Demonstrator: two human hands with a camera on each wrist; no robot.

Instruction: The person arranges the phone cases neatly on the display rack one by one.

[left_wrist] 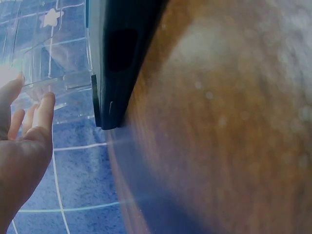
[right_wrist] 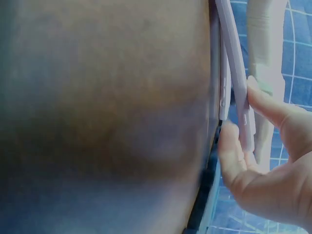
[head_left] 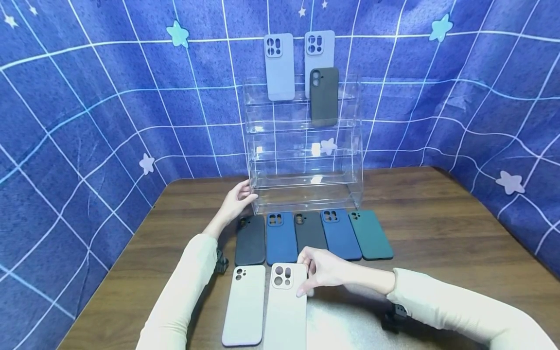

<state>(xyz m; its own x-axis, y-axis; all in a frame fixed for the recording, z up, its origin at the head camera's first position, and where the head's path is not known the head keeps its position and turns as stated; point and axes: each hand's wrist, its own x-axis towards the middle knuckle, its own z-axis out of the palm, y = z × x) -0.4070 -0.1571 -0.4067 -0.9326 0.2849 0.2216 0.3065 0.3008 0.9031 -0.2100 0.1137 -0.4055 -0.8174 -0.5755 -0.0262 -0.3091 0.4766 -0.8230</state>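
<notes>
My right hand (head_left: 325, 267) pinches a pale phone case (head_left: 286, 311) with a raised camera frame by its upper right edge. In the right wrist view this case (right_wrist: 236, 63) is tilted up at its near end, thumb on one face and fingers on the other. Left of it lies another pale phone case (head_left: 243, 306) with a smaller camera cutout. My left hand (head_left: 236, 201) rests at the lower left side of a clear tiered display rack (head_left: 306, 184). In the left wrist view, the left hand's fingers (left_wrist: 46, 109) are extended and spread from the thumb beside the clear plastic.
On the wooden table (head_left: 437, 214), a row before the rack holds a black case (head_left: 250, 240), blue cases (head_left: 282, 240) (head_left: 343, 238), a dark case (head_left: 310, 233) and a green case (head_left: 372, 236). Two light lavender cases (head_left: 280, 68) (head_left: 319, 53) and a dark case (head_left: 324, 97) stand on upper tiers.
</notes>
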